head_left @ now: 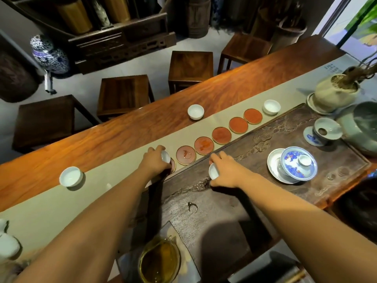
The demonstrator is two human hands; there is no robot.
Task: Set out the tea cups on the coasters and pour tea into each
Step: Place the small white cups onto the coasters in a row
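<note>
Nearest, a glass pitcher of tea (159, 260) sits on the bench (126, 129). Farther out, the left hand (156, 160) pinches one white cup (165, 156) over the first coaster (173, 164); the right hand (223, 170) pinches another white cup (213, 171). Both look light, smooth and fragile; rim grips seem safest. Five coasters (221, 135) beyond stand empty.

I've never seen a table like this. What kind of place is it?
Probably a tea room or tea shop. A long wooden table holds a carved tea tray, a row of round red coasters, small white tea cups and a blue-and-white lidded gaiwan. Wooden stools wait for guests.
</note>
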